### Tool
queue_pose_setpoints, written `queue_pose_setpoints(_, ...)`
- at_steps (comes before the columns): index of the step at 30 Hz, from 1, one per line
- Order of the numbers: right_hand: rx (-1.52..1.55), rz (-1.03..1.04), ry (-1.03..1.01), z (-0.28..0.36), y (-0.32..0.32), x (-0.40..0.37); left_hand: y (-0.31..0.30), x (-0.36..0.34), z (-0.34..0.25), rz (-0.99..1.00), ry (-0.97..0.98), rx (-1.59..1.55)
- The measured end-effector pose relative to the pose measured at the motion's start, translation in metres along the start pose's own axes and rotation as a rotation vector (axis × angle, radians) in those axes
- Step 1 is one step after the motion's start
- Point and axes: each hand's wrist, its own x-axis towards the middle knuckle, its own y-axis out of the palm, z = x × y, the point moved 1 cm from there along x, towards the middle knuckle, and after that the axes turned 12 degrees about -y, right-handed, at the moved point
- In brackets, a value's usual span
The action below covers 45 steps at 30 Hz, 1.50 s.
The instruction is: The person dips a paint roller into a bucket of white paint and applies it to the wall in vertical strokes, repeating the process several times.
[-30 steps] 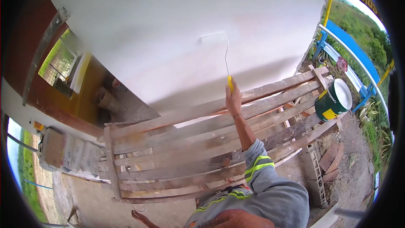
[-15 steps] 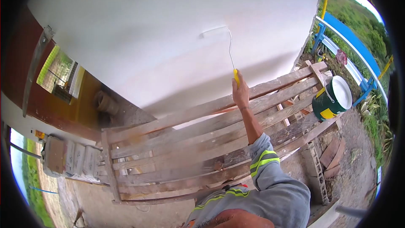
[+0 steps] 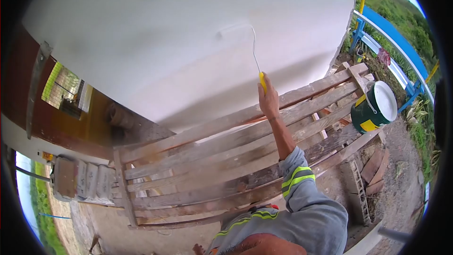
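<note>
My right hand is closed around the yellow handle of a paint roller, arm stretched forward. The roller's white head rests against the white wall, and its wire frame bends up from the handle. Only a small part of my left hand shows at the bottom edge, beside my body; its fingers are too small and dim to read. A green paint bucket with a white top and wire handle stands on the right end of the wooden plank platform.
The slatted platform has gaps between its planks and runs along the wall's foot. Stacked bags sit at the left, near an opening in a brown wall. A hollow block and broken tiles lie at lower right; a blue railing stands beyond.
The roller head has moved slightly left and up along the wall, with my right hand following. Part of my left hand has come into view at the bottom.
</note>
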Motion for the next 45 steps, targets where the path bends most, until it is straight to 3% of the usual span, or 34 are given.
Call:
queue_pose_setpoints(2,0.014,-0.074,-0.065,0.017,0.007,0.036,0.002,-0.002,-0.002,0.008,0.001,0.006)
queue_pose_setpoints(5,0.102,0.010,0.035,0.060,-0.007,0.097,0.002,-0.004,-0.001,0.017,-0.001,0.018)
queue_pose_setpoints(8,0.054,-0.010,-0.008,0.045,-0.009,0.083,0.008,-0.003,-0.007,0.027,-0.005,0.018)
queue_pose_setpoints(12,-0.056,0.032,0.033,-0.013,0.008,-0.001,0.032,0.000,-0.016,0.050,-0.023,-0.003)
queue_pose_setpoints(15,-0.013,0.010,0.046,-0.002,0.007,0.002,0.047,0.001,-0.023,0.067,-0.036,-0.006)
queue_pose_setpoints(24,0.048,-0.161,-0.206,0.113,-0.019,0.201,0.070,0.001,-0.025,0.117,-0.052,-0.031)
queue_pose_setpoints(27,0.059,-0.169,-0.212,0.130,-0.027,0.233,0.072,0.001,-0.017,0.126,-0.065,-0.041)
queue_pose_setpoints(30,0.001,-0.135,-0.206,0.112,-0.027,0.196,0.076,-0.001,-0.009,0.135,-0.073,-0.048)
queue_pose_setpoints(34,-0.053,-0.030,-0.151,0.033,-0.008,0.077,0.078,0.002,0.008,0.154,-0.083,-0.071)
queue_pose_setpoints(37,-0.092,0.084,0.000,0.000,-0.012,0.013,0.079,0.005,0.022,0.167,-0.079,-0.098)
queue_pose_setpoints(41,-0.029,0.109,0.069,0.029,-0.052,-0.037,0.072,0.015,0.061,0.177,-0.069,-0.164)
queue_pose_setpoints(44,0.029,0.002,-0.019,0.056,-0.083,-0.092,0.077,0.021,0.093,0.190,-0.103,-0.268)
queue_pose_setpoints(45,0.099,0.029,0.063,0.058,-0.093,-0.117,0.079,0.024,0.103,0.200,-0.115,-0.303)
